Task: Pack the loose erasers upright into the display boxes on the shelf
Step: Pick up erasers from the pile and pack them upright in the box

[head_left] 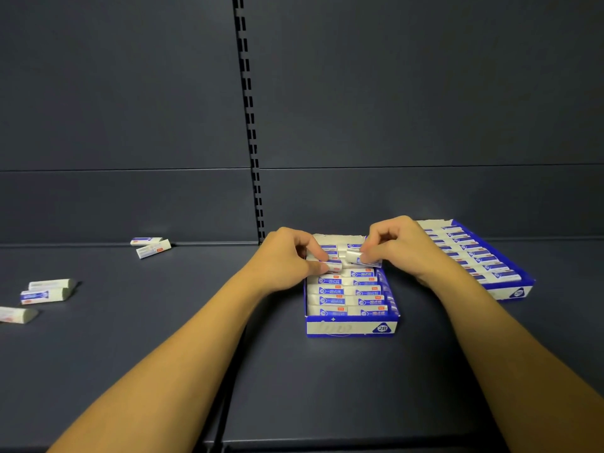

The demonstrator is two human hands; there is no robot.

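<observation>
A blue and white display box (351, 327) stands on the dark shelf, with rows of white erasers in blue sleeves upright inside it. Over its far half, my left hand (287, 255) pinches an eraser (334, 265) at the left column. My right hand (397, 248) pinches another eraser (354, 256) over the right column. A second display box (510, 289), packed with erasers, lies to the right behind my right forearm.
Two loose erasers (153, 248) lie by the back panel on the left. Three more loose erasers (44, 294) lie near the left edge of the shelf. A slotted upright (250, 125) runs up the back panel.
</observation>
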